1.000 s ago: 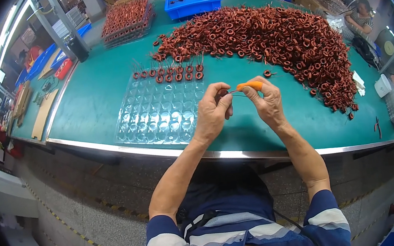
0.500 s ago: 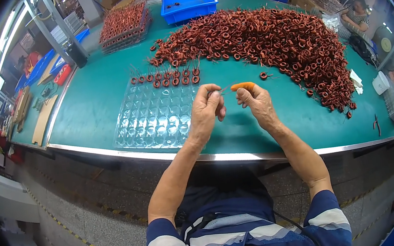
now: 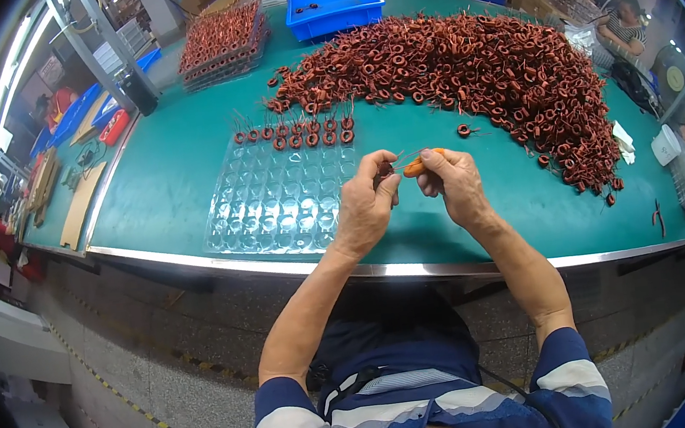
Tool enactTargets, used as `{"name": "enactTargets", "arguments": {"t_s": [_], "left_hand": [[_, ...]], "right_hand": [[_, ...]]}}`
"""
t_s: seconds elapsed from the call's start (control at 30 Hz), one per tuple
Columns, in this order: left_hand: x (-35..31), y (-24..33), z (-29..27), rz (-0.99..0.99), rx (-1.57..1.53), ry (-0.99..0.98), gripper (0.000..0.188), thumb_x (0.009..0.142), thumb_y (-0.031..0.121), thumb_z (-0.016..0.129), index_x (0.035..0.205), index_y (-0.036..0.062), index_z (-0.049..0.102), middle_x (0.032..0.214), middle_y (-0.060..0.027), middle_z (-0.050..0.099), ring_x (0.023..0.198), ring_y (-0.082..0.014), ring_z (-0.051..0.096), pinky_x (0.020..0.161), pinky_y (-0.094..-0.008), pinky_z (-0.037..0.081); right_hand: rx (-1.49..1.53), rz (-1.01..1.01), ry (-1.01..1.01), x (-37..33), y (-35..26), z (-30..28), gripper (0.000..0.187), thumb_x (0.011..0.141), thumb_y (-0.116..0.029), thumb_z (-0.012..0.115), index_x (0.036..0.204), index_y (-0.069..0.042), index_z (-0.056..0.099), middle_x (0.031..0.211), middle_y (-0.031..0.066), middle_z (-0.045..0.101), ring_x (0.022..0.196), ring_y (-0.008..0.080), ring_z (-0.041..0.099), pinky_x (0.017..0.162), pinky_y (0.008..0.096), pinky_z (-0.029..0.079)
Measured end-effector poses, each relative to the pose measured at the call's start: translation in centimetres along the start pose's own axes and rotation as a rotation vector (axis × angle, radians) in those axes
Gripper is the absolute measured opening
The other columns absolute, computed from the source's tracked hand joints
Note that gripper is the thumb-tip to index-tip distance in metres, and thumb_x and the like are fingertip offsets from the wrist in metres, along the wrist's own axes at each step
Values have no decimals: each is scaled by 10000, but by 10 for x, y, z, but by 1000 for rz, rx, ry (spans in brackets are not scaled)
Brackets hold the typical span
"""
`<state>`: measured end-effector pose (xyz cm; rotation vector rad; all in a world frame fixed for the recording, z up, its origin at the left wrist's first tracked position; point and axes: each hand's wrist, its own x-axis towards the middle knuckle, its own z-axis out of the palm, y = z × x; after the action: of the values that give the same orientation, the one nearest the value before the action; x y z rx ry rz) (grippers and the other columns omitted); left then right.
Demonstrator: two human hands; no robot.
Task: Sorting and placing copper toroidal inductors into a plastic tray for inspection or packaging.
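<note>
My left hand [image 3: 366,211] is closed above the green table, pinching a small copper-wound ring coil [image 3: 386,170] mostly hidden by its fingers. Thin wire leads stick out from the coil towards the right. My right hand [image 3: 459,187], with orange finger cots [image 3: 415,168] on its fingertips, has thumb and forefinger pressed together on those leads. Left of my hands lies a clear plastic tray [image 3: 269,199] with round pockets; two rows of coils [image 3: 313,139] stand along its far side. One loose coil [image 3: 464,129] rests beyond my right hand.
A large heap of coils [image 3: 460,57] curves across the table's far and right side. At the back are a blue bin [image 3: 336,20] and stacked filled trays [image 3: 222,46]. Pliers [image 3: 657,218], a white cup [image 3: 664,143] and a white cloth [image 3: 623,141] are at the right.
My right thumb and orange-covered forefinger have closed together on the leads; before, the forefinger was stretched out towards them. My left hand still holds the coil, turned slightly.
</note>
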<state>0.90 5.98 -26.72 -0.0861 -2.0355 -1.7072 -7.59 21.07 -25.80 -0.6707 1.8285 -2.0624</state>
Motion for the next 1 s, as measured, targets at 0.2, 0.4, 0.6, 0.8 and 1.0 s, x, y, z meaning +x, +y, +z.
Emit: {"name": "enactTargets", "arguments": {"t_s": [0.2,0.4,0.6,0.8,1.0], "left_hand": [[4,-8,-6,-163,-202,-127,268,993,220,514,1072,-36,521,693,-43,557,589,-114,581,525,-241,478],[2,-14,-14,-334,-291,-257,369,1013,337,457,1058,-20,538,732,-53,566,594,-121,578,524,-240,472],[-1,-5,-11,-214,-298,-278,270,1009,236,474,1146,3,494,732,-54,565,596,-122,567,532,-240,466],[-11,-6,0,-217,-385,-100,208,1001,191,479,1112,15,492,699,-53,554,548,-123,546,485,-246,445],[-20,-10,9,-179,-404,-1,183,994,176,484,1085,17,494,681,-47,544,538,-118,539,476,-241,433]], "right_hand": [[-13,22,-21,7,5,-7,327,929,-316,614,924,7,671,653,5,581,560,63,516,498,194,397],[138,157,-120,10,8,-9,257,926,-290,626,912,-35,652,669,4,577,532,68,507,481,187,379],[265,219,-123,8,6,-6,218,901,-259,665,903,-43,635,677,10,591,542,80,539,488,194,406],[51,101,-88,3,7,-2,213,893,-220,681,909,-19,611,716,46,632,581,98,590,518,213,453],[-68,-36,-58,-4,7,6,216,903,-210,669,936,-2,620,713,39,621,588,96,567,538,221,454]]}}
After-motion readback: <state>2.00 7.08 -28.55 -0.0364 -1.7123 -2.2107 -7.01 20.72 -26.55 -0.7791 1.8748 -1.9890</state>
